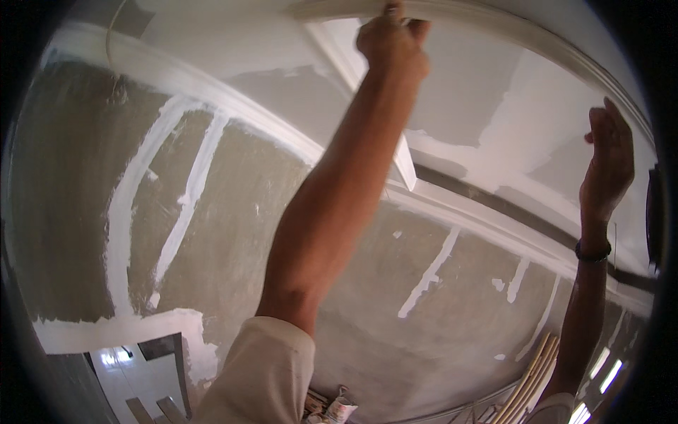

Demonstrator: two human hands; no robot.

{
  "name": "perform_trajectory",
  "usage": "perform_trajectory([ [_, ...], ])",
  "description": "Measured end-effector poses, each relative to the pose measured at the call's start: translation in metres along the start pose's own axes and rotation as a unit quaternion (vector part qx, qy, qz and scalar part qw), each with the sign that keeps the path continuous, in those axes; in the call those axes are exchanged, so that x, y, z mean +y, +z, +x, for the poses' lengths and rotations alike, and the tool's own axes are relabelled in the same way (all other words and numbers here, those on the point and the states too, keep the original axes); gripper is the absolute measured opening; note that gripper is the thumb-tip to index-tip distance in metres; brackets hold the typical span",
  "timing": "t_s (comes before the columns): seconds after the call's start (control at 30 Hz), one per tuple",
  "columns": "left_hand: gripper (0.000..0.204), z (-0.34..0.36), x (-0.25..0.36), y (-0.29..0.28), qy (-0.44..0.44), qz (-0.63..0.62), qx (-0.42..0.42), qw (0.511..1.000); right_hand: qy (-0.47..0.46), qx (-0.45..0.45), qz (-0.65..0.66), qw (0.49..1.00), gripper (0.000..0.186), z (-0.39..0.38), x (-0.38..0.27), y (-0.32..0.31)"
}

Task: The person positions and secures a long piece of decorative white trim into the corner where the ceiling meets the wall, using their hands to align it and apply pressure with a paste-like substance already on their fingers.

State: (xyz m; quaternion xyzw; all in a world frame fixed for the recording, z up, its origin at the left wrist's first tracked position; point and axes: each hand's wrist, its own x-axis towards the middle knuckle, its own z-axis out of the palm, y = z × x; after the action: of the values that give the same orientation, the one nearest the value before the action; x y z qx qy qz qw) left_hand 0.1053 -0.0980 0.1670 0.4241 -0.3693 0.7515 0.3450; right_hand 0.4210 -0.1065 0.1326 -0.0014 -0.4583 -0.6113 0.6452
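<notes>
Both my arms reach up toward a pale ceiling moulding [522,30], a long ribbed strip that runs across the top of the view and down its right side. My left hand [393,46] is closed at the strip's lower edge, fingers curled and thumb to the right; the fingertips are partly hidden. Farther right, my right hand [609,159] is raised beside the strip with its fingers stretched upward and nothing visible in it. A dark bracelet [592,250] circles that wrist. Whether the right fingertips touch the strip I cannot tell.
A recessed ceiling [459,85] shows patches of white and grey filler. Below it, a grey plaster wall [233,233] carries white streaks. A doorway [145,385] opens at lower left. Long wooden strips [530,378] lean at lower right, and a bag [340,410] stands at the bottom.
</notes>
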Motion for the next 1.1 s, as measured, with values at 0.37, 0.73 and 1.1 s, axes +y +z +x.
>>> perform_trajectory([
  [0.37,0.024,0.006,0.007,0.0,0.001,-0.059,0.069,0.996,-0.363,-0.022,-0.117,0.924,0.029,0.099,-0.085,0.095],
  [0.73,0.037,-0.001,0.006,-0.002,-0.042,-0.037,0.077,0.995,-0.388,-0.082,-0.234,0.887,0.032,0.102,-0.077,0.099],
  [1.1,0.033,0.003,0.001,-0.003,-0.02,-0.056,0.067,0.996,-0.389,-0.108,-0.189,0.895,0.026,0.103,-0.073,0.098],
])
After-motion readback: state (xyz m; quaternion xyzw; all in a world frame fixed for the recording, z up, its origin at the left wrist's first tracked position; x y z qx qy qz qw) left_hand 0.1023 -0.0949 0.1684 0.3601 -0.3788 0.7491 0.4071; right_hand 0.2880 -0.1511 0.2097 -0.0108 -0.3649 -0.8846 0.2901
